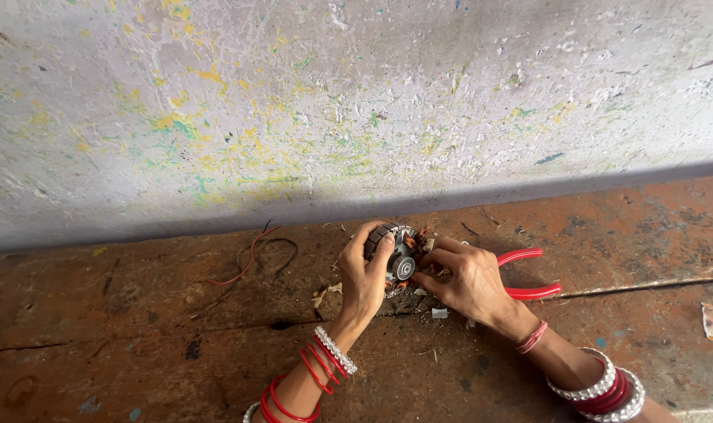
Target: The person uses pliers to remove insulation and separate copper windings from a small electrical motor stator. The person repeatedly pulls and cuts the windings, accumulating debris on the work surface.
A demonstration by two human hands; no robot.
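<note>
Bangles crowd both wrists; the left hand (364, 270) clamps a small motor core (401, 254) against the rusty floor (137, 345), the right hand (467, 280) grips red-handled pliers (528, 274) at it. Pliers could slip, I judge, nicking fingers or copper windings. Loose wires (254, 258) lie beyond, then a paint-flecked wall (356, 102)

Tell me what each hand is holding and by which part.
Left hand grips the small motor stator around its outer rim. Right hand touches its other side; the red-handled pliers lie behind it, hold unclear.
</note>
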